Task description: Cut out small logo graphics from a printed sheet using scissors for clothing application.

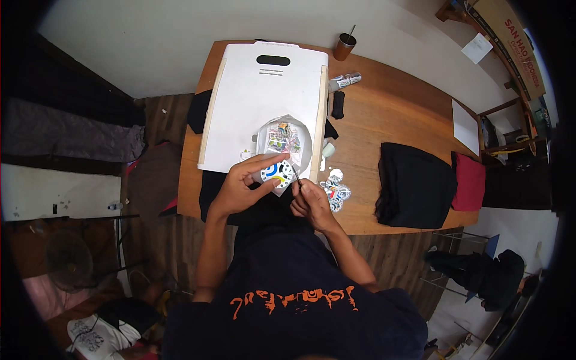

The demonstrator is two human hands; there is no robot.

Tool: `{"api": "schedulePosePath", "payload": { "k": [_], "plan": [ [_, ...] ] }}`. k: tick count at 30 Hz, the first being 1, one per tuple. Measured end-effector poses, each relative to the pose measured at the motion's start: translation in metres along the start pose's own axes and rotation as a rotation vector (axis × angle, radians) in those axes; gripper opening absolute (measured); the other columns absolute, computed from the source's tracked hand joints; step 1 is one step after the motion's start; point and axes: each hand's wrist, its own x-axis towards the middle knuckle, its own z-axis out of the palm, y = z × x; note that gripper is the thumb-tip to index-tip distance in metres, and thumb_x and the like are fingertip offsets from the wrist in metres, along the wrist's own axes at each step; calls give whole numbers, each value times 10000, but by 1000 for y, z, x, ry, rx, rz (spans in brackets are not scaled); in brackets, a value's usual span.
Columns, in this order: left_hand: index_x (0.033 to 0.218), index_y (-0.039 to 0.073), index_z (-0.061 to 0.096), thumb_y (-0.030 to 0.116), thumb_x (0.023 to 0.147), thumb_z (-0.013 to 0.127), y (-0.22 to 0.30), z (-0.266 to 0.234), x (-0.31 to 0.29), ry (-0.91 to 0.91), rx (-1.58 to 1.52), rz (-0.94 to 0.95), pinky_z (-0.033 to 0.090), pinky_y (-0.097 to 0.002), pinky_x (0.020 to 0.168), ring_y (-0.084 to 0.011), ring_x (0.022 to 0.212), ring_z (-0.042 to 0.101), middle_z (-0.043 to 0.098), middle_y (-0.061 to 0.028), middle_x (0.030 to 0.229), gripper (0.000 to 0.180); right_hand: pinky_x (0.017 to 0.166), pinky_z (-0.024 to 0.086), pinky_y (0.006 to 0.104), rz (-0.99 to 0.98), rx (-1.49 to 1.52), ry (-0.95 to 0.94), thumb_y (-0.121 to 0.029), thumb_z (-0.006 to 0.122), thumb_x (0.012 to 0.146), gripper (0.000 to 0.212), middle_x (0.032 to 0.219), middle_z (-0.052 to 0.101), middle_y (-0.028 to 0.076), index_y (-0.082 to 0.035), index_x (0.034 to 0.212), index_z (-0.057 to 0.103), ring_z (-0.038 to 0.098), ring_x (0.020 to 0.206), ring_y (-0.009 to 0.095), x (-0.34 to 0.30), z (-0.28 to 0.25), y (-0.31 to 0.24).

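My left hand (243, 186) pinches a round printed sticker (277, 174) in white, blue and yellow, thumb on its face. My right hand (313, 203) is closed around a thin dark pointed tool (296, 174), its tip at the sticker's right edge; its exact kind is too small to make out. Just beyond both hands, a pale crinkled sheet (305, 135) with small colourful prints rests on the white board (234, 108). Right of my right hand, several round cut stickers (336, 192) lie in a loose pile on the wooden table (360, 129).
A brown cup (344, 47) with a stick in it stands at the table's far edge. Nearer are a clear bottle (345, 81) and a small black roll (338, 105). Folded black cloth (414, 185) and red cloth (468, 182) lie at the right. A shelf (504, 48) holds a cardboard box.
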Motion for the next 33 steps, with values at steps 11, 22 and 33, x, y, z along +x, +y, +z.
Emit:
{"api": "schedulePosePath", "payload": {
  "k": [11, 22, 33],
  "plan": [
    [1375, -27, 555, -134, 877, 622, 2, -2, 1, -35, 3, -5, 527, -252, 960, -164, 1194, 594, 562, -183, 1393, 514, 485, 242, 233, 4, -3, -8, -357, 410, 1087, 343, 593, 280, -54, -37, 1003, 500, 234, 474, 53, -1, -1, -2],
    [1368, -29, 561, -128, 878, 626, 4, -2, 1, -31, 3, -2, 526, -255, 965, -175, 1201, 592, 569, -190, 1379, 504, 485, 241, 235, 1, -9, -15, -362, 422, 1084, 349, 592, 284, -51, -32, 999, 499, 235, 472, 52, 0, -1, -2],
    [1360, -24, 576, -126, 872, 633, 4, -2, 2, -51, 27, 4, 516, -215, 896, -129, 1121, 608, 608, -164, 1318, 502, 483, 237, 234, 5, -15, -24, -375, 429, 1080, 358, 588, 285, -54, -33, 1003, 502, 233, 470, 50, 1, -4, -3]
  ]
}}
